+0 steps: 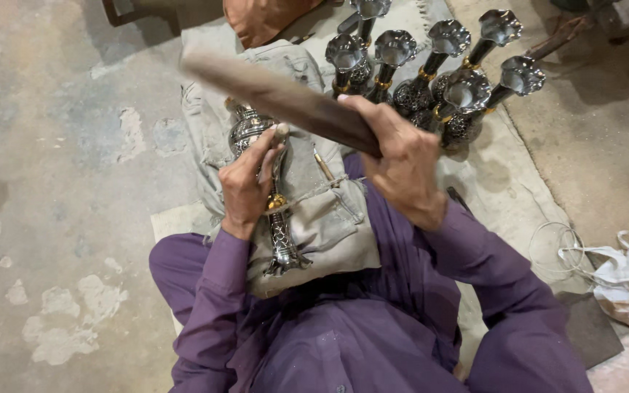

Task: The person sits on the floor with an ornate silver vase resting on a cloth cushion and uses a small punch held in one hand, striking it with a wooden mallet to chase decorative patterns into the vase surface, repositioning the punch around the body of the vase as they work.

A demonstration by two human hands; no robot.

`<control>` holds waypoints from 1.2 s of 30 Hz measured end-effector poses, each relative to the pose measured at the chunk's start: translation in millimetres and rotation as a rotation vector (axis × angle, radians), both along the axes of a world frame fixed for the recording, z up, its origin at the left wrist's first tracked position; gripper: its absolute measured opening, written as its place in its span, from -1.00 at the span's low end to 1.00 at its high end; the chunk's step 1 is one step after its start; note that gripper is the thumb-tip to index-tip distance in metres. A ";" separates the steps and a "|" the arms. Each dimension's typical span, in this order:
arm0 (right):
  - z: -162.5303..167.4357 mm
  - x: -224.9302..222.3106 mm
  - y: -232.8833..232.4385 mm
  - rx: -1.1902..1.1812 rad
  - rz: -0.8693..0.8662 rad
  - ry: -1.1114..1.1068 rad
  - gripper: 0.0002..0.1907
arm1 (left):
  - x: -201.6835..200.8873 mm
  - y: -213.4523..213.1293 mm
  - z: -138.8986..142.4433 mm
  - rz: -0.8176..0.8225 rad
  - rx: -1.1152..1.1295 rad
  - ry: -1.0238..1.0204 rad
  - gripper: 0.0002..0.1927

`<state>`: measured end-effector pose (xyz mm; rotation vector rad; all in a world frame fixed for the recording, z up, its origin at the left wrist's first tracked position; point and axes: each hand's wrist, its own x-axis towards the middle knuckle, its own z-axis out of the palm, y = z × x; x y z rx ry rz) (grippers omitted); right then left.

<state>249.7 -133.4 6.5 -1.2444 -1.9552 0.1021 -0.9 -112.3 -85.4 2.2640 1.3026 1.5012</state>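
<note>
Left hand [245,185] fingers clamped around silver metal stem [274,211] lying on grey cloth [329,218] over lap. Right hand [402,164] fingers clenched on raised wooden stick [278,94], above stem.

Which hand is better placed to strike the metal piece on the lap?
Probably the right hand: it grips the raised wooden stick above the silver metal stem, while the left hand is busy holding that stem on the grey cloth.
</note>
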 end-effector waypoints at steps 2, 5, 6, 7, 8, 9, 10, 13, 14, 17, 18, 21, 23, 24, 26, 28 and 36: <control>-1.5 -1.4 1.4 0.003 0.060 -0.023 -0.53 | -0.9 -0.1 -1.2 -0.003 0.003 0.001 -0.62; -2.0 0.8 2.7 0.002 -0.060 -0.283 -0.48 | -3.2 0.7 0.9 0.037 -0.011 0.035 -0.64; -1.7 3.2 2.0 -0.005 -0.144 -0.408 -0.48 | -2.5 0.7 1.8 0.049 -0.023 0.051 -0.64; -1.2 5.5 2.8 -0.048 -0.095 -0.307 -0.45 | -1.9 0.8 3.3 0.042 -0.040 0.040 -0.64; -0.9 7.8 3.5 -0.092 -0.042 -0.206 -0.42 | -2.2 -1.1 4.9 0.040 -0.060 0.027 -0.65; -1.1 9.6 4.5 -0.138 0.014 -0.104 -0.39 | -2.5 -2.8 6.4 0.039 -0.082 0.016 -0.65; -1.8 11.1 7.3 -0.143 0.044 -0.094 -0.40 | -2.3 -2.9 7.9 0.020 -0.064 0.006 -0.64; -6.8 13.7 13.2 -0.089 0.084 -0.105 -0.43 | -3.3 -4.5 10.1 -0.019 -0.029 -0.006 -0.63; -9.2 14.6 14.2 -0.020 0.066 -0.138 -0.44 | -3.5 -4.2 9.7 -0.021 -0.026 -0.001 -0.63; -14.6 17.4 15.6 -0.029 0.150 -0.030 -0.48 | -4.0 -3.6 6.8 -0.013 -0.024 0.009 -0.64; -15.8 18.3 16.0 -0.066 0.202 0.040 -0.50 | -4.2 -2.5 5.8 -0.008 -0.022 0.011 -0.65; -17.8 19.7 14.0 0.033 0.049 -0.381 -0.57 | -6.4 -1.1 5.3 -0.017 -0.035 0.096 -0.78; -19.5 17.7 12.7 0.134 0.003 -0.277 -0.65 | -7.2 -0.3 7.3 -0.043 -0.028 0.097 -0.77; -20.6 16.5 12.0 0.184 -0.020 -0.226 -0.69 | -7.1 -0.1 8.7 -0.056 -0.026 0.096 -0.77; -23.6 14.5 9.9 -0.048 0.207 0.150 -0.62 | -7.4 2.1 12.7 -0.102 -0.033 0.070 -0.70; -27.4 14.3 8.1 -0.113 0.164 0.104 -0.62 | -8.6 5.7 17.2 -0.116 -0.095 0.093 -0.67; -51.8 30.4 8.0 -0.101 0.024 -0.011 -0.47 | -7.2 14.7 32.7 -0.150 -0.165 0.202 -0.55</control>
